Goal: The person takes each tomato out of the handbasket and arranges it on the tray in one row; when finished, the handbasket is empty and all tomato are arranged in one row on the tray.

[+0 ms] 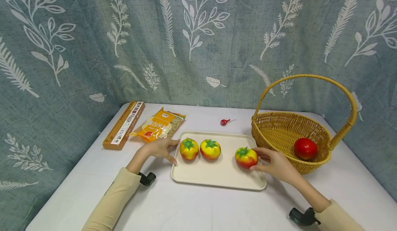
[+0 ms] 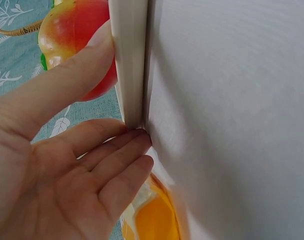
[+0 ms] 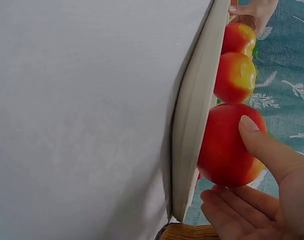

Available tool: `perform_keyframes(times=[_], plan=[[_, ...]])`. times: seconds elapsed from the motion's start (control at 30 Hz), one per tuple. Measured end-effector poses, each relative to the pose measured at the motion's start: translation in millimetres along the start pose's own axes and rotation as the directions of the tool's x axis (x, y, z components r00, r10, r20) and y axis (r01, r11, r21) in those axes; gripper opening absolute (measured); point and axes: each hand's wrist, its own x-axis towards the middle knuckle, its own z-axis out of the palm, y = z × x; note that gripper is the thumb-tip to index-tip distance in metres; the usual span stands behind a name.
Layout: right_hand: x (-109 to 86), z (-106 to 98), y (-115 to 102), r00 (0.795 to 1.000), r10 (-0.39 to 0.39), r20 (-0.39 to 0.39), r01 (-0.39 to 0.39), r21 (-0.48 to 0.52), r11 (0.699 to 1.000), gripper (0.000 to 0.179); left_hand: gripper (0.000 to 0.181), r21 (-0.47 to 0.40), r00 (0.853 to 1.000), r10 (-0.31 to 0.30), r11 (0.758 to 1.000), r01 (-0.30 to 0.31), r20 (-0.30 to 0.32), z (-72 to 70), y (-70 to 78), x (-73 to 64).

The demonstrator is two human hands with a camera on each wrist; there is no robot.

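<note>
Three red-and-yellow tomatoes with green leaf caps are on the cream tray [image 1: 217,174]. My right hand [image 1: 277,164] holds the rightmost tomato [image 1: 246,158], thumb in front and fingers on its far right side. In the right wrist view the thumb presses that tomato [image 3: 229,150]. The other two, the left tomato [image 1: 189,150] and the middle tomato [image 1: 210,150], sit side by side at the tray's left. At the tray's left edge is my left hand [image 1: 159,148], its thumb and fairly straight fingers spread against the rim. The left wrist view shows the fingertips touching the tray's side.
A wicker basket [image 1: 270,136] with a tall handle stands right of the tray, a red round fruit [image 1: 305,148] inside. Behind the tray lies a red lollipop [image 1: 224,122]. An orange food bag [image 1: 159,122] and a long pasta box [image 1: 124,126] lie at the back left.
</note>
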Motion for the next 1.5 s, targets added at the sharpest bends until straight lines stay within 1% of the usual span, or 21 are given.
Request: perform_keyframes(times=[0.07, 0.23, 0.57, 0.87, 1.13, 1.5], plan=[[0.4, -1, -1, 1.0, -0.022, 0.002, 0.022, 0.0, 1.0, 0.065, 0.093, 0.0, 1.0, 0.001, 1.0, -0.001, -0.001, 0.2, -0.2, 0.0], [2.0, -6, -5, 0.999, -0.032, 0.014, 0.032, -0.02, 0.999, 0.061, 0.093, -0.003, 1.0, 0.002, 1.0, -0.002, -0.003, 0.2, -0.6, 0.1], [7.1, -12, -12, 0.997, -0.005, 0.074, 0.012, -0.095, 0.995, 0.061, 0.094, 0.0, 1.0, -0.006, 1.0, 0.006, -0.005, -0.1, -1.1, 0.0], [22.5, -3, -12, 0.996, 0.013, 0.091, -0.003, -0.103, 0.995, 0.064, 0.094, -0.009, 1.0, 0.015, 1.0, -0.015, 0.002, -1.0, -1.2, -1.7], [41.0, 4, -14, 0.993, -0.01, 0.12, 0.021, -0.084, 0.996, 0.065, 0.094, -0.019, 1.0, 0.012, 1.0, -0.012, 0.001, -0.7, -0.9, -1.2], [55.7, 12, -18, 0.99, -0.037, 0.138, 0.048, -0.072, 0.996, 0.061, 0.095, -0.02, 1.0, 0.0, 1.0, 0.0, 0.001, -1.0, 0.3, -1.5]])
